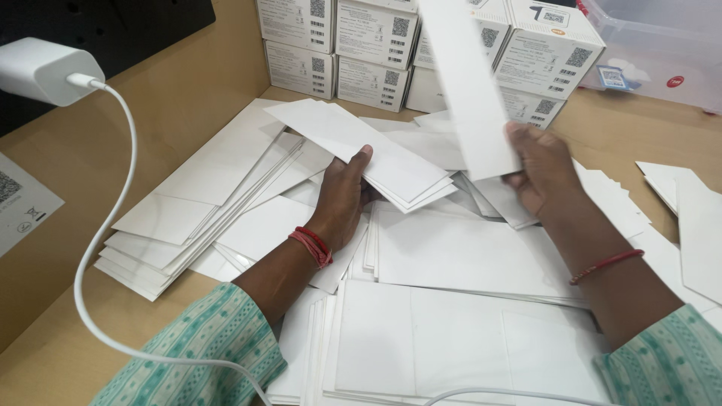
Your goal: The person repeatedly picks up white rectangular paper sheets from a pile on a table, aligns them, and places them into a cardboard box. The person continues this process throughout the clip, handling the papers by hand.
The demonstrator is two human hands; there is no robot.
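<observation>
My left hand (342,199) grips a small stack of long white card strips (361,150), thumb on top, held just above the table. My right hand (543,174) holds one long white card strip (470,83) upright by its lower end, tilted toward the boxes behind. Beneath both hands lie several piles of flat white card sheets (459,256), spread across the wooden table (60,331). Both wrists carry red thread bands, and my sleeves are green patterned cloth.
Stacked white product boxes (376,45) stand at the back. A clear plastic bin (662,45) sits at the back right. A white charger (41,68) with its cable (113,225) hangs at the left, in front of a wooden side panel. More white sheets (696,218) lie at the right.
</observation>
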